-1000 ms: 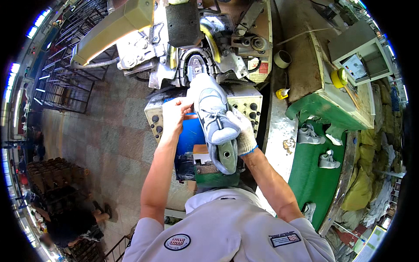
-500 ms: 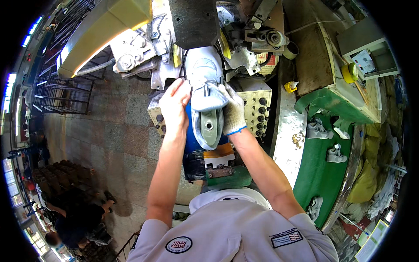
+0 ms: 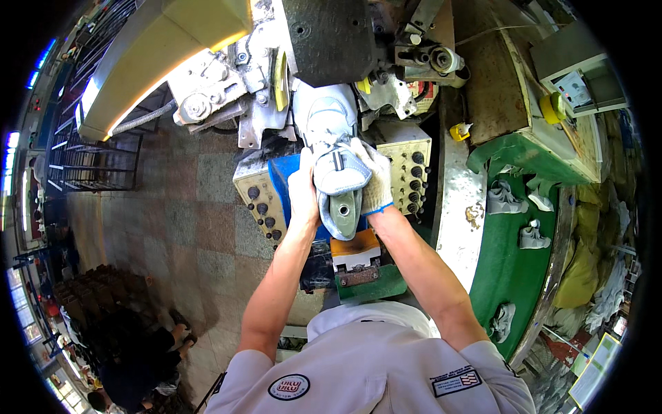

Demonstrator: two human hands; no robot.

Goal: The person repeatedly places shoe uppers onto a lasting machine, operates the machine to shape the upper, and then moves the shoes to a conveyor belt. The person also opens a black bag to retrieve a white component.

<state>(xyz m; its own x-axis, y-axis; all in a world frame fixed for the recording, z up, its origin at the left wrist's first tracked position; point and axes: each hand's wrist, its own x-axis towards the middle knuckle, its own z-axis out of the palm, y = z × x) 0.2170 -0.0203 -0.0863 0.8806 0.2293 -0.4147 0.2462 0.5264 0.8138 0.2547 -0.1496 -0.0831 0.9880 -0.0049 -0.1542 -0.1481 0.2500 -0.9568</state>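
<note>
A light grey and white shoe upper on a grey last (image 3: 334, 159) points its toe into the big machine (image 3: 324, 48) ahead of me. My left hand (image 3: 303, 190), bare, presses against the shoe's left side near the heel. My right hand (image 3: 371, 181), in a white knit glove with a blue cuff, wraps the heel's right side. Both hands hold the shoe, heel end toward me, above a blue block (image 3: 283, 183) of the machine.
Beige control panels with black knobs (image 3: 258, 200) (image 3: 412, 169) flank the shoe. A green round table (image 3: 514, 259) on the right carries several shoe uppers (image 3: 503, 199). A person crouches at the lower left (image 3: 131, 366) on the tiled floor. A metal rail fence (image 3: 89, 162) stands left.
Both hands have pushed the shoe forward, its toe further under the machine head. My view has moved closer to the machine.
</note>
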